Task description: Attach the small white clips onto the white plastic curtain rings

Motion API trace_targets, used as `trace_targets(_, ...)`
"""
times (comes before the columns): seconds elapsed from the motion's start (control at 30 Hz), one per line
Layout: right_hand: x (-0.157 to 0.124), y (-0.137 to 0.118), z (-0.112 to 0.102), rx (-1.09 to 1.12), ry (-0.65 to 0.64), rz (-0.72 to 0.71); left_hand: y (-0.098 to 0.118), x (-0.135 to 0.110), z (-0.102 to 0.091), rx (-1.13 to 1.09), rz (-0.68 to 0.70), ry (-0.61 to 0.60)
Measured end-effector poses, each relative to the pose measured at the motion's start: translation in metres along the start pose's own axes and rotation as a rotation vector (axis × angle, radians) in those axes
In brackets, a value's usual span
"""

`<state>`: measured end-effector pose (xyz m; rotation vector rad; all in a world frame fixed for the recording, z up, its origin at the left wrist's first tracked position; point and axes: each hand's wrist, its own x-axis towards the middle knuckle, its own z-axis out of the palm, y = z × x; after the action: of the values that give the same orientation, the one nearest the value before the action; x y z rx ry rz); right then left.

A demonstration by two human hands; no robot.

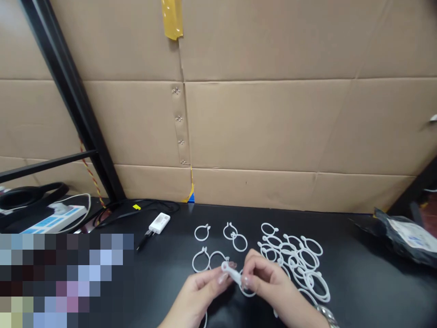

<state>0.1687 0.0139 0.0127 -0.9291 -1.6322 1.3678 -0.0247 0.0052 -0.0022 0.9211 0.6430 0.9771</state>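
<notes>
My left hand (pixel 209 288) and my right hand (pixel 269 283) meet over the black table. Between them, both pinch a white plastic ring (pixel 232 273), seen nearly edge-on with a small eyelet at its left end. My fingertips hide part of it. Just below, part of another white ring (pixel 248 294) shows; whether it is held or lies on the table I cannot tell. Several loose rings, such as one behind my left hand (pixel 200 269), lie left of my right hand. A larger heap of overlapping rings (pixel 296 264) lies beside and behind it.
Toward the back left are a white plug adapter (pixel 160 223), black cables (pixel 136 214) and a power strip (pixel 59 218). A black plastic bag (pixel 406 234) with a label lies at the right. Cardboard (pixel 256 127) walls the back; a dark metal post (pixel 73 100) rises at left.
</notes>
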Motion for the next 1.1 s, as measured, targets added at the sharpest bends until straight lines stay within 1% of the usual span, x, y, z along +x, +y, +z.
trace_targets(0.07,-0.004,-0.002,0.009,-0.021,-0.009,-0.009,-0.002,0.0,-0.001,0.006,-0.008,-0.014)
trace_targets(0.2,-0.004,0.0,0.014,-0.137,0.043,0.005,-0.003,0.0,-0.006,0.06,0.007,0.062)
trace_targets(0.27,-0.002,0.003,0.015,-0.184,0.085,0.017,-0.001,-0.002,-0.008,0.186,0.027,0.126)
trace_targets(0.33,-0.002,0.006,0.016,-0.142,0.094,0.066,0.002,-0.005,-0.008,0.385,0.084,0.182)
trace_targets(0.37,-0.002,0.008,0.017,-0.095,0.072,0.104,0.004,-0.007,-0.008,0.509,0.147,0.195)
trace_targets(0.4,-0.003,0.009,0.019,-0.046,0.032,0.14,0.005,-0.009,-0.007,0.642,0.241,0.191)
trace_targets(0.43,-0.003,0.01,0.02,-0.005,-0.017,0.165,0.005,-0.011,-0.006,0.773,0.35,0.174)
trace_targets(0.5,-0.006,0.011,0.022,0.016,-0.098,0.167,0.006,-0.014,-0.006,0.989,0.56,0.121)
trace_targets(0.53,-0.007,0.01,0.022,-0.005,-0.125,0.151,0.005,-0.015,-0.006,1.061,0.631,0.095)
trace_targets(0.6,-0.008,0.009,0.021,-0.075,-0.165,0.118,0.005,-0.017,-0.007,1.128,0.701,0.057)
trace_targets(0.7,-0.01,0.004,0.021,-0.136,-0.223,0.11,0.005,-0.018,-0.007,1.122,0.716,0.011)
trace_targets(0.8,-0.011,-0.002,0.023,-0.097,-0.217,0.117,0.004,-0.02,-0.004,1.078,0.672,-0.021)
trace_targets(0.9,-0.011,-0.004,0.026,-0.093,-0.211,0.082,0.002,-0.022,0.002,0.969,0.63,0.041)
trace_targets(0.97,-0.011,-0.002,0.027,-0.141,-0.206,0.038,0.001,-0.023,0.003,0.921,0.624,0.081)
trace_targets(1.03,-0.011,0.003,0.026,-0.206,-0.187,0.017,0.003,-0.023,0.001,0.956,0.623,0.04)
trace_targets(1.1,-0.011,0.008,0.024,-0.252,-0.163,0.03,0.006,-0.023,-0.001,1.02,0.605,0.0)
